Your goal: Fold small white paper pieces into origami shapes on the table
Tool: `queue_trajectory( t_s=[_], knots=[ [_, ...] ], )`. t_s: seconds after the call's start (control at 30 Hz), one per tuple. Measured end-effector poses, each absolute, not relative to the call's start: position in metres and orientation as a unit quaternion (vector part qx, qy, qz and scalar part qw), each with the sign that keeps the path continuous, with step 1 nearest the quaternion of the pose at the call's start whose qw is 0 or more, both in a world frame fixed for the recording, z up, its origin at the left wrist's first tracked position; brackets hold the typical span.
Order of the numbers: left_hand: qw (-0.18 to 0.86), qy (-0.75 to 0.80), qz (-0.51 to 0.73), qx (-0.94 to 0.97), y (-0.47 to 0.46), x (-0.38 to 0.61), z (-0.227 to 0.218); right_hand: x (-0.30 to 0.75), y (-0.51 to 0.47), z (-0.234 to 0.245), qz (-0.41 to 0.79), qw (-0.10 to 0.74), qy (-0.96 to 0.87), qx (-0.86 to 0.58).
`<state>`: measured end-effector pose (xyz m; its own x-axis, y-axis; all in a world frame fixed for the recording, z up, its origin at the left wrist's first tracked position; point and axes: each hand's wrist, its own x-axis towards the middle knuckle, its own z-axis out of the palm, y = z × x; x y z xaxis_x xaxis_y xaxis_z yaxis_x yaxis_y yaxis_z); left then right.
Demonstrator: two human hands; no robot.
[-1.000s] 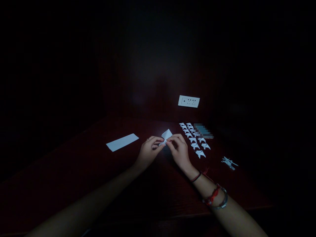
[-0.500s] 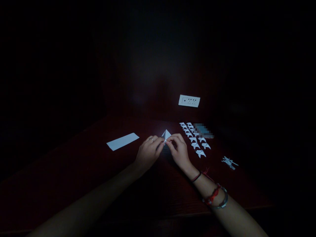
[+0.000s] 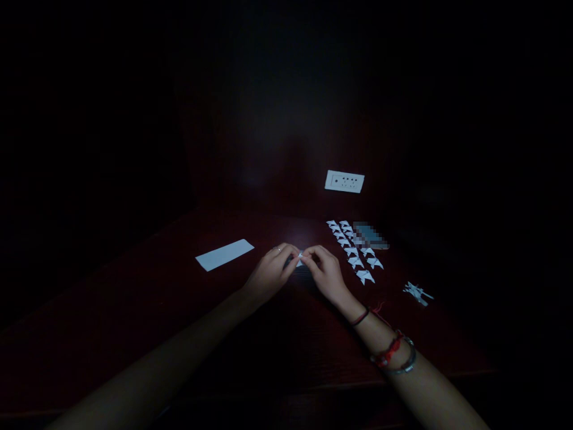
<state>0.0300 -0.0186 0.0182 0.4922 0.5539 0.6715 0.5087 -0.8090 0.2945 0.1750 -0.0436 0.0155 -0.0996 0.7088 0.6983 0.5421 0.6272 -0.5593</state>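
Note:
Between my fingertips is a small piece of folded white paper, mostly covered by the fingers. My left hand, with a ring on one finger, pinches it from the left. From the right, my right hand pinches it with thumb and forefinger; bracelets circle that wrist and forearm. Both hands are just above the dark red table, fingertips almost meeting. To the right, several folded white paper pieces with pointed ends lie in two rows. A flat white paper strip rests left of my left hand.
A small heap of thin paper scraps lies at the right on the dark red table. Beside the folded pieces is a flat, blurred-out object. A white socket plate is on the wall behind. The surroundings are very dark.
The paper's upright point that rose above my fingers is no longer visible; only a small part now shows between and below the fingertips. Both hands stay in nearly the same place.

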Motion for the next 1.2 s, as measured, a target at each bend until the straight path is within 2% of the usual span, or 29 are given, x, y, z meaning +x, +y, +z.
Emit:
queue_trajectory(
  t_s=[0.57, 1.2],
  knots=[
    [0.039, 0.332, 0.414, 0.847, -0.016, 0.032, 0.012, 0.175, -0.044, 0.016, 0.072, 0.498, -0.732, -0.459],
    [0.171, 0.327, 0.415, 0.831, -0.013, 0.03, 0.007, 0.18, -0.036, 0.009, 0.113, 0.483, -0.739, -0.455]
  ],
)
